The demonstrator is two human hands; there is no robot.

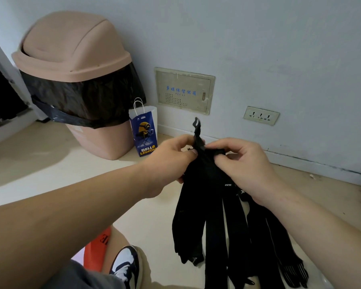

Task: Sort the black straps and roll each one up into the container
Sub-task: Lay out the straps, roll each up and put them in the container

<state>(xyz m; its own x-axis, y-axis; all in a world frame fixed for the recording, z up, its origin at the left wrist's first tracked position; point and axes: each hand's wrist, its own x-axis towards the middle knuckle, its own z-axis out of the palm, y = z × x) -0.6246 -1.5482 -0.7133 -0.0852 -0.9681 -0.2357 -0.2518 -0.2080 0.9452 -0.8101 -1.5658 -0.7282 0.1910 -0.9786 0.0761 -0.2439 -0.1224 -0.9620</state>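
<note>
A bundle of several black straps [215, 222] hangs in front of me, its lower ends trailing toward the floor. My left hand [167, 163] grips the top of the bundle from the left, thumb and fingers curled on the fabric. My right hand [244, 161] pinches the top of the bundle from the right. One thin strap end with a small clip [197, 126] sticks up above both hands. No container for the rolled straps can be identified in view.
A pink swing-lid trash bin [75, 65] with a black liner stands at the back left. A small blue paper bag [144, 132] leans beside it. The wall holds a panel box [183, 90] and a socket strip [261, 115]. My knee and shoe [125, 265] are at the bottom.
</note>
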